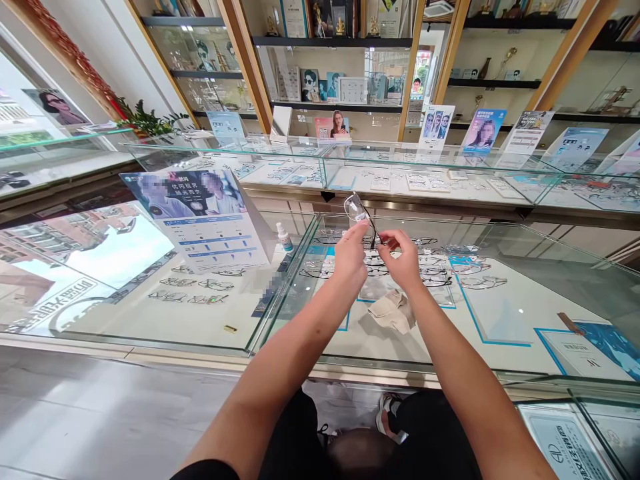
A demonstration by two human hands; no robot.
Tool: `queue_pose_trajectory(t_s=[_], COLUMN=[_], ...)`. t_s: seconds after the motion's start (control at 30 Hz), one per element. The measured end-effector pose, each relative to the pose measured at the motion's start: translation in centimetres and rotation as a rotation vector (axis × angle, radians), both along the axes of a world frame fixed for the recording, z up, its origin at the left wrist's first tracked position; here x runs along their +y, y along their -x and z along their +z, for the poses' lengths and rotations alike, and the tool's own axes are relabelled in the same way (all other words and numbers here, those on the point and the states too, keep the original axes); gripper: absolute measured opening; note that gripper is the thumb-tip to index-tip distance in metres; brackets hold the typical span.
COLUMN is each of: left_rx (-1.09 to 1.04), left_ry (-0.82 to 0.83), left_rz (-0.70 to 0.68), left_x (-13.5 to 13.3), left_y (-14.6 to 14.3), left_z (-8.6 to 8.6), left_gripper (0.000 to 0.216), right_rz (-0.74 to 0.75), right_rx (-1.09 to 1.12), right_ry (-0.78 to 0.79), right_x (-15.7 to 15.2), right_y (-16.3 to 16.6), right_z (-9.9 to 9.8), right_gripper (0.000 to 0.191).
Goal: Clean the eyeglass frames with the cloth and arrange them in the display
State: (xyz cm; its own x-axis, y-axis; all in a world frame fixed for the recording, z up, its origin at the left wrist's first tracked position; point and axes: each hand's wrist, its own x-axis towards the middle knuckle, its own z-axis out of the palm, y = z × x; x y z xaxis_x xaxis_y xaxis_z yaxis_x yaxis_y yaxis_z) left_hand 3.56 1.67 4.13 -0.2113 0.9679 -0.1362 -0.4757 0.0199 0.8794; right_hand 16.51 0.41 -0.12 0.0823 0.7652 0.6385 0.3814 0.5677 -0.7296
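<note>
At the centre of the frame, above the table, we hold glasses aslant: our left hand, nearer the lenses, grips them; the temples run down rightward to our pinching right hand.

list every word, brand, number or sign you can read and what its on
"视界", in the big folded card's heading; smaller lines unreadable.
"W", apparently, on the flat card at lower right.
Glasses: no readable text.
Spray bottle: label too small.
Standing cards at the back: too small or blurred.
Bottom-right plaque: tilted characters, unsure.
Reflected sign at left: unclear.
</note>
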Motion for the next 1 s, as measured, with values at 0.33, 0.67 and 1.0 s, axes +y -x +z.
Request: queue_pose_trajectory(t_s=[0.33, 0.67, 1.0], left_rx=[-0.044, 0.272, 1.003], left_ry=[0.081, -0.153, -0.888], left_rz=[-0.042, -0.082, 0.149], left_x=[0.4, -4.1, -2.6], left_y=[0.5, 3.7, 9.7], left_z=[1.5, 0.1, 5.4], left_gripper=[0.042, 0.03, 0.076], right_rz=[-0.08, -0.047, 0.061], right_rx=[-0.046, 0.351, 0.34], right_ry=[-0.123, 0.067, 0.058], right_x=[-0.4, 0.0, -2.2], right_y=[-0.4, -2.6, -4.2], right_z=[0.3, 1.8, 9.2], right_gripper=[0.022, 0.028, 0.026])
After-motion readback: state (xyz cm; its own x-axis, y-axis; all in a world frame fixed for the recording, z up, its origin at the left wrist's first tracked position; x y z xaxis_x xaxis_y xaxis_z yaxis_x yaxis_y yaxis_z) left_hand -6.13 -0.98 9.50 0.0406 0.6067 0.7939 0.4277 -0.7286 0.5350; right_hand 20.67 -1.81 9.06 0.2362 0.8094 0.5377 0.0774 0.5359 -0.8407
